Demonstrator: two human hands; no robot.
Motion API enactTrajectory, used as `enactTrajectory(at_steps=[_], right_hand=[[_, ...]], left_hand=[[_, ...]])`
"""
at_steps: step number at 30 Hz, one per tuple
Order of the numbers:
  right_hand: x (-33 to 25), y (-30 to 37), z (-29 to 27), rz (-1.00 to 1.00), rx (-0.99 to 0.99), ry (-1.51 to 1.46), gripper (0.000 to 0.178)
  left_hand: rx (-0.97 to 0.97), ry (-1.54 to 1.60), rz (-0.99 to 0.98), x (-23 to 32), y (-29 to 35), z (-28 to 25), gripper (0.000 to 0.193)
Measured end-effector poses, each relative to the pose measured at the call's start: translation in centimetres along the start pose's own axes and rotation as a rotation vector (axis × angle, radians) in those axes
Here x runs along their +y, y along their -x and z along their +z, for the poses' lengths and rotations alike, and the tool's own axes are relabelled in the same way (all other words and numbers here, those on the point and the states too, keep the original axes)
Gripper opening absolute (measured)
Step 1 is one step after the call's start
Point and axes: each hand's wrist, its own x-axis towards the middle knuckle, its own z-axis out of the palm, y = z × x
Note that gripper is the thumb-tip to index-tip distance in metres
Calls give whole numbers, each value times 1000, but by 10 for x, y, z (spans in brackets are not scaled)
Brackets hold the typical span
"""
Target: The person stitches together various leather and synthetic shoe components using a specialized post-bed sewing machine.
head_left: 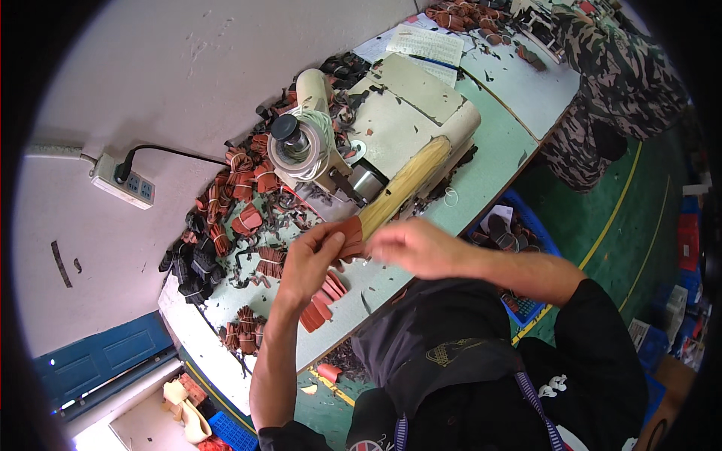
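My left hand (307,263) pinches a small stack of reddish-brown leather pieces (350,234), thumb on top and fingers beneath. Just right of the stack is my right hand (421,248), smeared by motion, so its grip does not show. Both hands are over the table edge in front of a cream-coloured machine (391,98). A long yellow, tape-like strip (406,179) runs along the machine's near side toward the pieces. Below my left hand, several loose reddish leather pieces (322,304) lie on the table.
Tied bundles of brown leather pieces (239,180) and black ones (192,267) crowd the wall side among dark scraps. A blue crate (538,225) stands on the floor at right. A person in camouflage clothing (602,83) works at far right. A power strip (124,183) hangs on the wall.
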Motion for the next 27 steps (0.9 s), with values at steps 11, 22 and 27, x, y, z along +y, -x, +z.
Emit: enactTrajectory(at_steps=[11, 22, 27], right_hand=[[2, -45, -31, -285, 398, 745, 18], [-8, -20, -47, -844, 676, 671, 26], [3, -23, -44, -856, 645, 681, 24]], left_hand=[[239, -185, -157, 5, -35, 23, 32], [106, 168, -118, -6, -3, -2, 30], [151, 89, -159, -8, -7, 0, 28]])
